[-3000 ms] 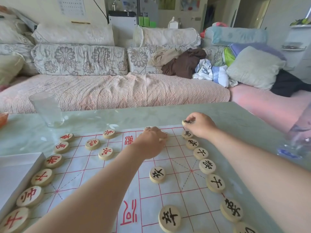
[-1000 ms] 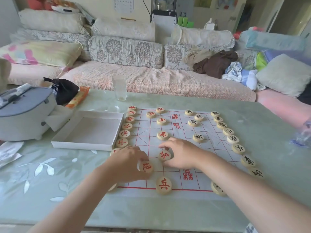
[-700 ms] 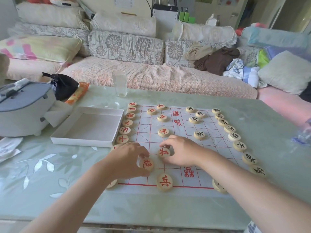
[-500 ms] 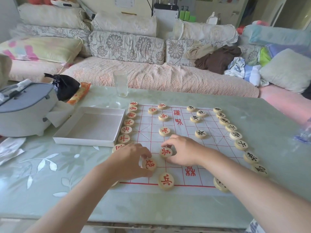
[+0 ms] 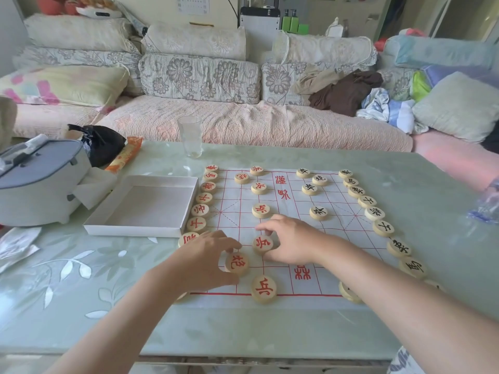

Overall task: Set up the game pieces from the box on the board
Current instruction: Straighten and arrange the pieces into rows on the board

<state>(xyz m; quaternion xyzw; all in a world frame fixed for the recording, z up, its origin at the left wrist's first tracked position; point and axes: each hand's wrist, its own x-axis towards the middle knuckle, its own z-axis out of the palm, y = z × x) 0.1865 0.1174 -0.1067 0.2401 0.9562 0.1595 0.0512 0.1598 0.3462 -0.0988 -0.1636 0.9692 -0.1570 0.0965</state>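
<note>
At lower centre of the frame, pinching a red-marked piece (image 5: 237, 263) between thumb and fingertips of the left hand (image 5: 205, 261), flat on the board (image 5: 337, 233). Just right of it and slightly higher, gripping a second red disc (image 5: 262, 243) with the curled fingers and thumb of the right hand (image 5: 293, 242), likewise flat on the grid. Below both, on the board's red border line, a third red disc (image 5: 263, 289) lying free. Along the board's left edge, a column of red pieces (image 5: 202, 201); along its right edge, a column of black pieces (image 5: 375, 213); several more of each colour across the upper half. Just left of the red column, a shallow white box (image 5: 140, 230) on the worktop (image 5: 270, 327). Higher up, a clear glass (image 5: 192, 136) standing upright near the worktop's far edge; at far left, a grey appliance (image 5: 37, 182) beside a black bag (image 5: 105, 144).
</note>
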